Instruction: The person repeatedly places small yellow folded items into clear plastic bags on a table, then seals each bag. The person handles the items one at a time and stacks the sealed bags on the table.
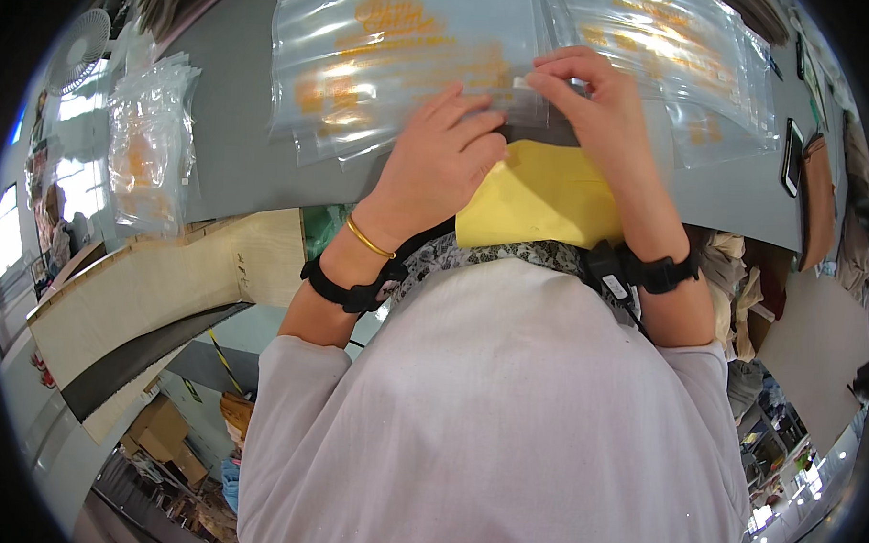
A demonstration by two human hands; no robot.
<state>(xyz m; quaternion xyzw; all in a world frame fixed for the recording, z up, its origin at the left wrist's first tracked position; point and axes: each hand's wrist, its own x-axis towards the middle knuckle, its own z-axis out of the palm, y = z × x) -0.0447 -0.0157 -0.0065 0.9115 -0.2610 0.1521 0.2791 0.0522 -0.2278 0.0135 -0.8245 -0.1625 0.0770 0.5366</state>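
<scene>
Clear plastic zip bags with orange print [413,62] lie in a pile on the grey table before me. My left hand [446,157] is over the lower edge of this pile, fingers apart and slightly blurred. Between the thumb and forefinger of my right hand [591,97] is a small white sticker [521,82], at the right part of the top bag. A yellow sheet [545,196] lies at the table's near edge, below and between both hands. More printed plastic bags [672,57] are spread to the right, partly behind my right hand.
A stack of filled or layered plastic bags [148,146] rests at the table's left end. On the right are a smartphone [792,157] and a brown case [816,202]. A white fan [80,51] stands at far left. Folded fabric [182,4] sits at the upper left.
</scene>
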